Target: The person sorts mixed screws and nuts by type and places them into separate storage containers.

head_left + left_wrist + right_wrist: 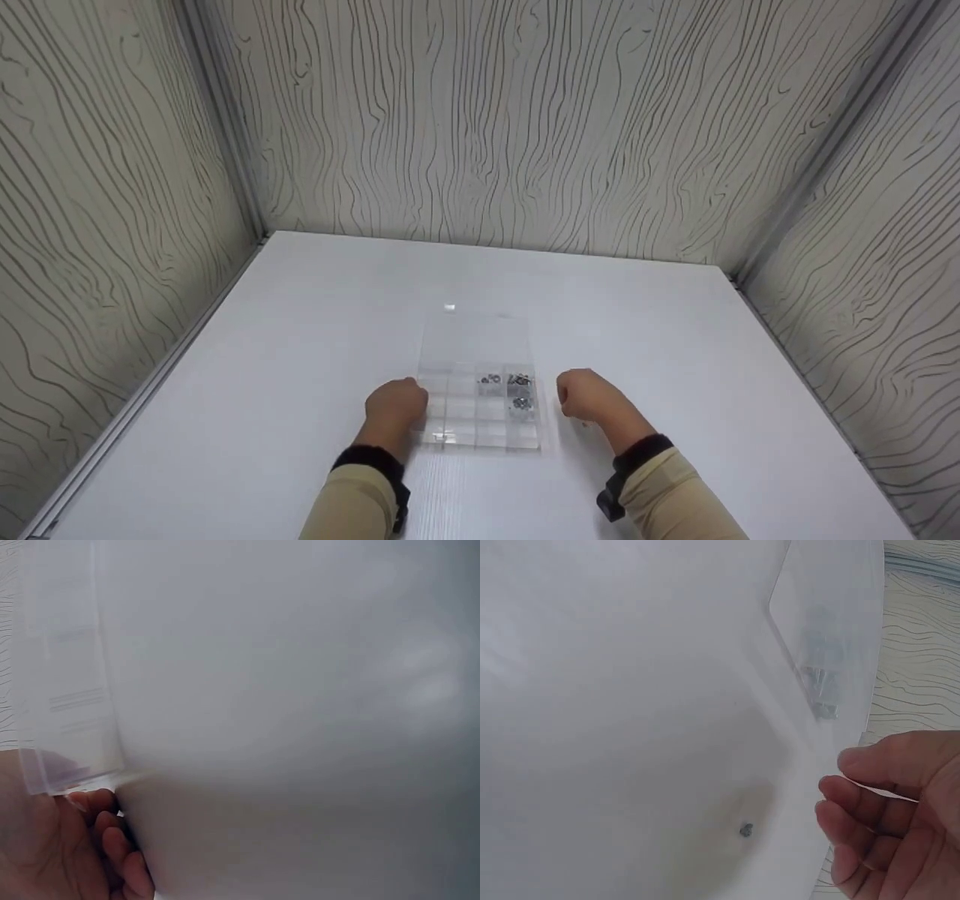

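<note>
A clear plastic compartment box [461,435] lies on the white table with its clear lid [476,337] folded back. Small metal parts [519,380] fill several of its compartments on the right side. My left hand [397,403] grips the box's left edge; in the left wrist view, the thumb shows through the clear plastic, with curled fingers [112,840] beside the corner. To the right of the box, apart from it, my right hand [596,397] hovers with loosely bent fingers and nothing visible between them. A small dark metal piece [746,830] lies on the table near it.
The white table [637,322] stretches around the box on all sides. Wood-patterned panels [480,127] enclose it at the back, left and right, with metal rails [795,180] at the corners.
</note>
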{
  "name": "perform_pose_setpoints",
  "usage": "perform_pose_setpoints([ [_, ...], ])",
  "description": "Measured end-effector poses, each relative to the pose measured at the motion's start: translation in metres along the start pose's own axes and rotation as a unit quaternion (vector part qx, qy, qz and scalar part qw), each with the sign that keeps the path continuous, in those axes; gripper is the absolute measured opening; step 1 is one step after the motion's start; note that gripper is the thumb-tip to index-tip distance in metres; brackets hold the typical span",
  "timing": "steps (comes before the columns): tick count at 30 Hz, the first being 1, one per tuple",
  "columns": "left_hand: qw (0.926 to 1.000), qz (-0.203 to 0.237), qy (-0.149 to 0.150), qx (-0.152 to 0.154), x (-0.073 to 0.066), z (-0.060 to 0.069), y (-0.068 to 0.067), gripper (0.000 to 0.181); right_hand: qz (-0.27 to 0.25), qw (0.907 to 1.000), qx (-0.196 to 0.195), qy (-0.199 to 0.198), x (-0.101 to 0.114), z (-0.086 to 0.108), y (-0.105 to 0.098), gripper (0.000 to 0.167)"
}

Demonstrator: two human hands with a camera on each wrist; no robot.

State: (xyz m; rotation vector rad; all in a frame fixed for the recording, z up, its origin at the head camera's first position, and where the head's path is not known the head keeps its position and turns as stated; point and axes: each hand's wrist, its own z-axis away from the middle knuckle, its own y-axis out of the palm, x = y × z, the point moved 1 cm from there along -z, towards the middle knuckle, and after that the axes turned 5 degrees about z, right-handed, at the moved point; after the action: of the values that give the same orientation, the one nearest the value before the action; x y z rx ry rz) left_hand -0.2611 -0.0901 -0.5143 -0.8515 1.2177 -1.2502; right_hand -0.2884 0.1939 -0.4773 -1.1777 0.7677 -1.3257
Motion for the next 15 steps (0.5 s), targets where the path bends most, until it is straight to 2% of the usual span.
perform_pose_setpoints([
  [7,1.0,-0.003,-0.001,-0.003,-0.002,0.004,-0.003,0.02,0.034,0.9991,0.009,0.022,-0.02,0.004,0.003,0.015],
  [15,0.9996,0.021,-0.015,-0.009,-0.003,0.003,-0.003,0.015,0.033,0.9983,0.03,0.038,-0.034,0.006,0.01,0.012],
])
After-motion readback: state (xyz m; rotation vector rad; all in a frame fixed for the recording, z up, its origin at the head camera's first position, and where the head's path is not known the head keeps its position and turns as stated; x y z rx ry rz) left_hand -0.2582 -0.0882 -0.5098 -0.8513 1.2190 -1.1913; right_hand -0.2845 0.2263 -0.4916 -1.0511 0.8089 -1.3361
